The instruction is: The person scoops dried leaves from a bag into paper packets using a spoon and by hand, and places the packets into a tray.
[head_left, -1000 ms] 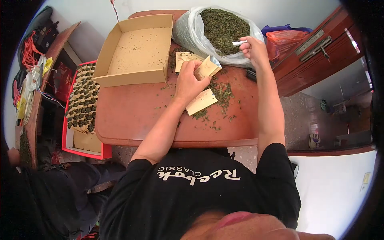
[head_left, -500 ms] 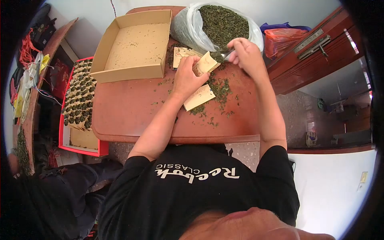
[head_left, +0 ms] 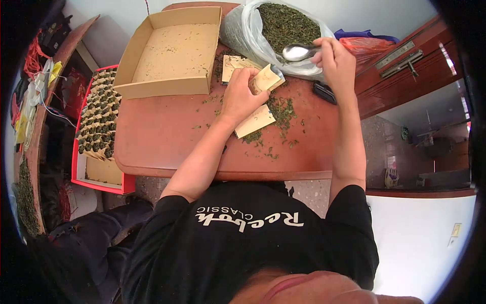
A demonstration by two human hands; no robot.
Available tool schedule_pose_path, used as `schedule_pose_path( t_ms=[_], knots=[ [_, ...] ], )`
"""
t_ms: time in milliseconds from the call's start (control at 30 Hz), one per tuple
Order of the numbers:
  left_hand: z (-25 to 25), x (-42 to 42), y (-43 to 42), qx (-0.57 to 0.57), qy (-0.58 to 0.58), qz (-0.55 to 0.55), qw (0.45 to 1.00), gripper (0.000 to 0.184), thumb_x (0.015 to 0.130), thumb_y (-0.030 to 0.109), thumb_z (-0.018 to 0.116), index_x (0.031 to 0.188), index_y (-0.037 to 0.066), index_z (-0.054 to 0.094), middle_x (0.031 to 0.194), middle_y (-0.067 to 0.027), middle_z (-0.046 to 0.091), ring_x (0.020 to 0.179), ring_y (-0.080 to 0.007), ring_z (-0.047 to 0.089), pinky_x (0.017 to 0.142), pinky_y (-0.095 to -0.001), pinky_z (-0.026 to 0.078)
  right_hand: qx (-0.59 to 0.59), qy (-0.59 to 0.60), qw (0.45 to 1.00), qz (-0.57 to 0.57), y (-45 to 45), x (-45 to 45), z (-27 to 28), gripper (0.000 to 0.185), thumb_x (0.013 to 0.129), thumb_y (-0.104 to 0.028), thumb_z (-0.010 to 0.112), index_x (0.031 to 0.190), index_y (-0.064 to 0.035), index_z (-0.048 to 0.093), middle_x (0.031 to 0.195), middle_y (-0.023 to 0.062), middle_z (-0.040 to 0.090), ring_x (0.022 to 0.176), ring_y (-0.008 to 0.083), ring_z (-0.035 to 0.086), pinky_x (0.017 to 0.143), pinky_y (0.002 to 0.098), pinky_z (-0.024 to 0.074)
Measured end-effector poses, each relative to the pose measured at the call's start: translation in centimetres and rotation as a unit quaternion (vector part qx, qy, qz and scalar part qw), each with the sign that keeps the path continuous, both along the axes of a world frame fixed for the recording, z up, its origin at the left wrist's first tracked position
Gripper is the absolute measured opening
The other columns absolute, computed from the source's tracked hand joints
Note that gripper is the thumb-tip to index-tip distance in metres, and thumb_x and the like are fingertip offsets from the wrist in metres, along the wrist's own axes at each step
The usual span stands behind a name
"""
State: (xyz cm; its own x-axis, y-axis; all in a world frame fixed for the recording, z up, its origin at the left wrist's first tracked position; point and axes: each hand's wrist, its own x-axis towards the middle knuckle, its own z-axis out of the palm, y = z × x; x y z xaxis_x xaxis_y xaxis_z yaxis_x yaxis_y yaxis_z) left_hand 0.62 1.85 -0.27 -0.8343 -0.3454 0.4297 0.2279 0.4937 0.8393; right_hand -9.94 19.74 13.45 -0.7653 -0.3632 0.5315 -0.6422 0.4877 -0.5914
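My left hand (head_left: 239, 99) is closed around a small cream paper packet (head_left: 267, 79), its mouth tilted up to the right. In my right hand (head_left: 335, 63) is a metal spoon (head_left: 298, 52), its shiny bowl at the near rim of a clear plastic bag (head_left: 248, 31). Dark green dried leaves (head_left: 289, 26), like tea, fill that bag. A second cream packet (head_left: 255, 121) lies flat below my left hand, and another packet (head_left: 230, 66) lies behind it. Loose leaves (head_left: 281, 114) are scattered around them on the table.
An open cardboard box (head_left: 174, 53) with leaf crumbs stands at the table's back left. Left of the brown table (head_left: 157, 147), a red box (head_left: 129, 183) holds rows of filled packets (head_left: 101, 111). A dark object (head_left: 324, 92) lies by my right wrist. A person's dark-clothed leg (head_left: 86, 243) is at lower left.
My right hand has moved the spoon up and right, from the packet's mouth to the bag's rim. The dark object under my right arm is now exposed. My left hand still holds the packet.
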Motion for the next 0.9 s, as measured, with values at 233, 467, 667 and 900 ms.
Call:
schedule_pose_path(
  t_ms=[233, 467, 667, 900],
  knots=[
    [0.1, -0.1, 0.0, 0.001, -0.007, -0.011, 1.000, 0.047, 0.070, 0.017, 0.078, 0.110, 0.004, 0.057, 0.106, -0.0127, 0.054, 0.101, -0.0287, 0.059, 0.090, -0.0378, 0.049, 0.175, 0.036, 0.983, -0.051, -0.8, -8.4, -4.8, 0.032, 0.093, -0.021, 0.044, 0.089, 0.0005, 0.067, 0.071, 0.0148, 0.071, 0.072, 0.0313, 0.070, 0.074, 0.0422, 0.0527],
    [-0.1, -0.3, 0.0, 0.004, -0.010, -0.010, 1.000, 0.047, 0.072, 0.016, 0.080, 0.111, 0.002, 0.059, 0.106, -0.0106, 0.056, 0.099, -0.0234, 0.058, 0.089, -0.0354, 0.048, -0.059, -0.199, 0.977, -0.056, -4.2, -8.3, -8.7, 0.031, 0.092, -0.019, 0.043, 0.095, 0.0010, 0.067, 0.070, 0.0121, 0.071, 0.061, 0.0165, 0.066, 0.058, 0.0321, 0.0511],
    [-0.2, -0.5, -0.1, 0.008, -0.012, -0.005, 1.000, 0.048, 0.071, 0.016, 0.080, 0.112, 0.001, 0.058, 0.108, -0.0106, 0.057, 0.101, -0.0232, 0.058, 0.090, -0.0359, 0.047, -0.173, -0.270, 0.947, -0.019, -3.4, -9.3, -9.2, 0.029, 0.093, -0.016, 0.043, 0.101, 0.0036, 0.063, 0.076, 0.0125, 0.071, 0.057, 0.0124, 0.060, 0.049, 0.0258, 0.0457],
    [-0.4, -0.5, -0.2, 0.000, -0.007, 0.001, 1.000, 0.049, 0.072, 0.018, 0.080, 0.113, 0.001, 0.057, 0.109, -0.0112, 0.057, 0.102, -0.0239, 0.058, 0.092, -0.0356, 0.047, -0.272, -0.312, 0.910, 0.007, -1.3, -8.3, -7.0, 0.024, 0.090, -0.012, 0.050, 0.100, 0.0047, 0.063, 0.071, 0.0117, 0.065, 0.053, 0.0115, 0.052, 0.045, 0.0236, 0.0385]
  ],
)
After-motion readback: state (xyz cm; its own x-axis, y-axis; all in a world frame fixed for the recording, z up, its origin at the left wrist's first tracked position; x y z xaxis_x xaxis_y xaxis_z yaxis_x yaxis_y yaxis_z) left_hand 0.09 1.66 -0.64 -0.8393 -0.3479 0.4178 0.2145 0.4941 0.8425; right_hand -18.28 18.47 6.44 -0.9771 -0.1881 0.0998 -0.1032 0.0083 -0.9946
